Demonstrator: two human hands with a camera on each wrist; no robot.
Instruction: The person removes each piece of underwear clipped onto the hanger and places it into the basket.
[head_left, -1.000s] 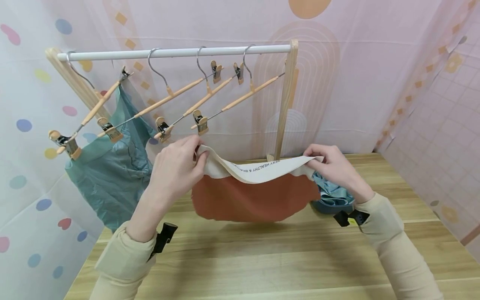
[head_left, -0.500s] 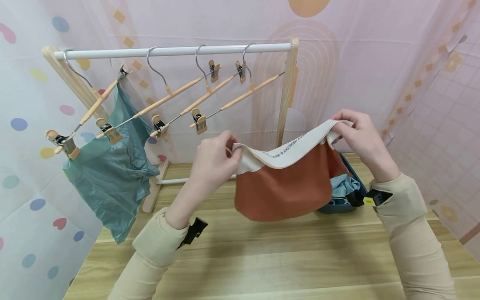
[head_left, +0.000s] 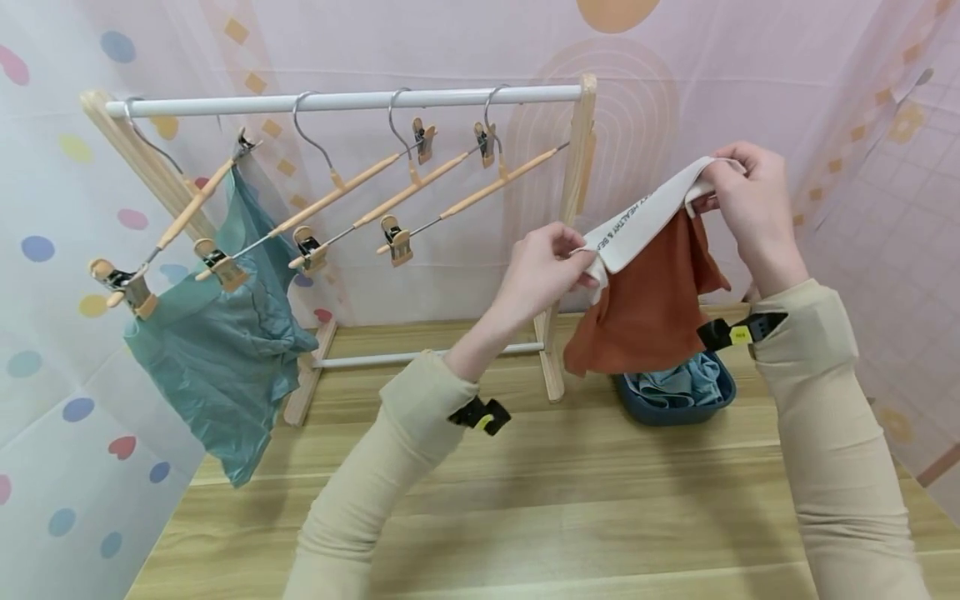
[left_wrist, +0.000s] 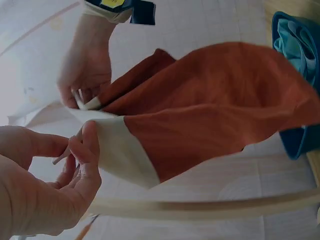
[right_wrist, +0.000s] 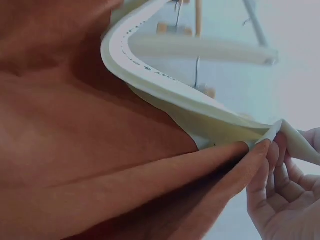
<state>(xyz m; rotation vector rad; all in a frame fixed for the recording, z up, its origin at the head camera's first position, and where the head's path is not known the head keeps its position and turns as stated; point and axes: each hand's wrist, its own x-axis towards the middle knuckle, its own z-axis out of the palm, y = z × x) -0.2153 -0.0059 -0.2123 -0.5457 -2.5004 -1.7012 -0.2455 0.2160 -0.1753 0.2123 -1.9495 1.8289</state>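
Note:
A rust-coloured pair of underpants with a wide cream waistband hangs in the air, right of the rack, between my hands. Printed lettering runs along the inside of the band. My left hand pinches the lower, nearer end of the waistband; the left wrist view shows thumb and fingers on that cream edge. Higher up and to the right, my right hand grips the other end, and in the right wrist view its fingers curl over the folded band. The cloth droops in folds over the blue basket.
Several clip hangers hang from the rack's white rail. The leftmost carries a teal garment in its clips. A dark blue basket with teal cloth stands on the wooden table, near the rack's right foot.
Both hands have carried the underpants rightward and up, from in front of the rack to its right side. The waistband now slants steeply, and the basket has come into fuller view.

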